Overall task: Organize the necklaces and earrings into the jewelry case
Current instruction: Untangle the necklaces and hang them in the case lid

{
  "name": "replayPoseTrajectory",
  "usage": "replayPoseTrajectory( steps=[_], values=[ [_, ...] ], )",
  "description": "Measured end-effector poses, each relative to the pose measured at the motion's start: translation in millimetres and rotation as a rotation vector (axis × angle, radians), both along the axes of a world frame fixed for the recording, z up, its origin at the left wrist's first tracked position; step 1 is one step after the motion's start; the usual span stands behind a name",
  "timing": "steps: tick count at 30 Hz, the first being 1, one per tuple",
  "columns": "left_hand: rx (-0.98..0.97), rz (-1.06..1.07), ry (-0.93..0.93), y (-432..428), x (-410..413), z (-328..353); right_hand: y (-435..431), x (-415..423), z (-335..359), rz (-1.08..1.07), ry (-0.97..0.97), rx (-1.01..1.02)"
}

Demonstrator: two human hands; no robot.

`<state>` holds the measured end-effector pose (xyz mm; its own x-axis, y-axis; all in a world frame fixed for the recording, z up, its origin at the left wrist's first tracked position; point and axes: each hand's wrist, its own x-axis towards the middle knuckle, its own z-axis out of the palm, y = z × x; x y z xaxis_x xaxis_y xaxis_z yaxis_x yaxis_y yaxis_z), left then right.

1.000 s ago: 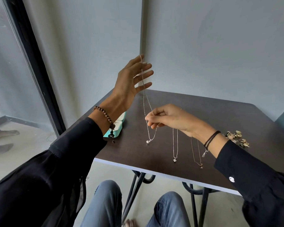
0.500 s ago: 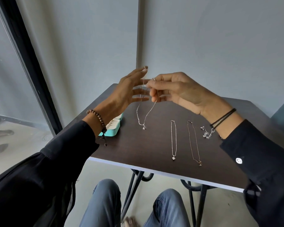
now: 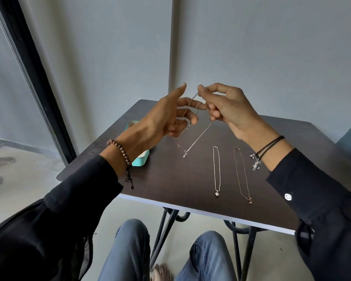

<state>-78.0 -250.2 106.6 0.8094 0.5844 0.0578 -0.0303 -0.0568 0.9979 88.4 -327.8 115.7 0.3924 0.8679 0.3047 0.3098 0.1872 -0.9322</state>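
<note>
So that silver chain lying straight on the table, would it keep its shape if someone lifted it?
Probably not: the similar necklace pinched by the right hand hangs slack, so the silver chain likely goes limp too. It looks very fine, so probably light and tangle-prone. Its small pendant would likely swing.

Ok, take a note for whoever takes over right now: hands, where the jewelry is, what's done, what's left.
Left hand: open, fingers spread, the necklace lying across them.
Right hand: pinches that necklace's upper end; the pendant hangs low near the table.
Silver necklace and rose necklace: laid out side by side on the table.
Case: table's left side, mostly hidden by the left wrist.
Done: nothing visibly cased.
Left: all three necklaces; earrings can't be made out.
</note>
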Motion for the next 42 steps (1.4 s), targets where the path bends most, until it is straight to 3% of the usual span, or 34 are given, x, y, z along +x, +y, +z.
replayPoseTrajectory(
  steps=[6,15,22,28,32,36,42],
  values=[
    [-0.151,0.012,-0.201,4,-5,4,5,0,-22,0.058,0.164,-0.088],
    [-0.257,0.115,-0.449,13,-7,19,-6,-20,-50,0.276,0.119,-0.251],
    [-0.087,0.254,-0.306,17,-4,8,-16,-32,-38,0.334,-0.055,-0.207],
    [0.051,0.174,-0.129,7,-5,-3,-19,-31,-8,0.340,-0.056,-0.011],
    [0.179,0.079,-0.055,-6,-3,-4,-14,-21,7,0.218,-0.030,0.091],
    [0.158,0.080,-0.028,-8,1,-6,-8,-12,4,0.120,0.000,0.066],
    [0.040,-0.007,-0.104,-5,1,-4,-8,-11,-15,0.165,0.091,-0.028]
  ],
)
